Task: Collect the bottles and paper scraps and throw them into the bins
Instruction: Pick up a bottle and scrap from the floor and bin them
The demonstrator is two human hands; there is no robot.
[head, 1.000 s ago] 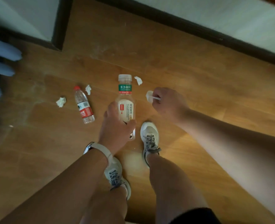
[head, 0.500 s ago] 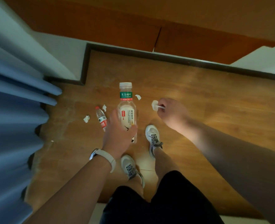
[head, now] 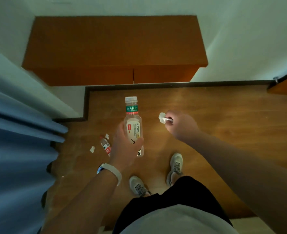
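From the blue curtain (head: pixel 13 141), I see a paper scrap (head: pixel 92 149), a small red-capped water bottle (head: pixel 106 146) and another scrap (head: pixel 107 136) lying on the wooden floor (head: pixel 215 115) just beside it. My left hand (head: pixel 125 149) is wrapped around the tea bottle (head: pixel 133 122), held off the floor. Farthest from the curtain, my right hand (head: pixel 181 125) pinches a white paper scrap (head: pixel 162 117).

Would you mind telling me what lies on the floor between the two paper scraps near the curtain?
In the head view, a small red-capped bottle lies between the two paper scraps.
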